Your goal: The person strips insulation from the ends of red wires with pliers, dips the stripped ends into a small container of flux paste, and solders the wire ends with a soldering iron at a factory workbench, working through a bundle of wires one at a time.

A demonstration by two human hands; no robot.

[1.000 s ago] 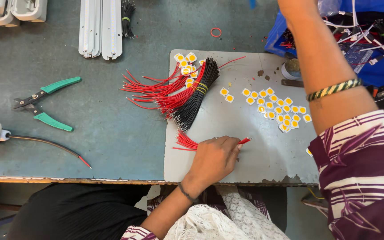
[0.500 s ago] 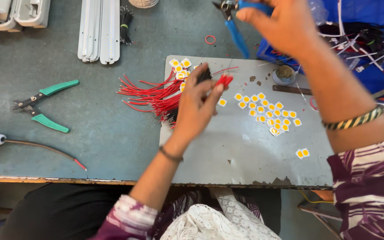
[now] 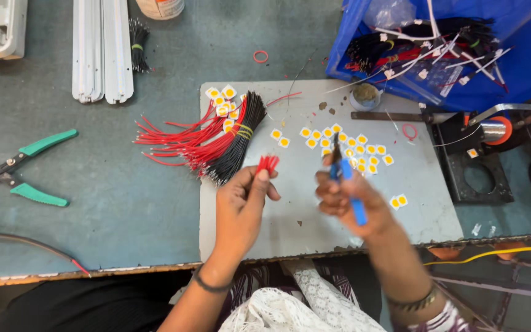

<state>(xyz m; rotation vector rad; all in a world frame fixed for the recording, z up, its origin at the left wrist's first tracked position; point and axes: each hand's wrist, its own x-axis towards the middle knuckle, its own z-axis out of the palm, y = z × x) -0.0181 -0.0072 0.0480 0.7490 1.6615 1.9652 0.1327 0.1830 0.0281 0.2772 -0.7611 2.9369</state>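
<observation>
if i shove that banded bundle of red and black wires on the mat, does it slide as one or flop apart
The wire bundle would probably slide as one at its middle, since yellow bands cinch it there. The red ends already fan out loosely, so they likely bend and drag. It looks light, so a shove may also scatter the small yellow chips lying against it.

Red wires in left hand, blue-handled tool in right hand.

The grey work board looks matt and scratched. The green plier handles are smooth, shiny plastic.
</observation>
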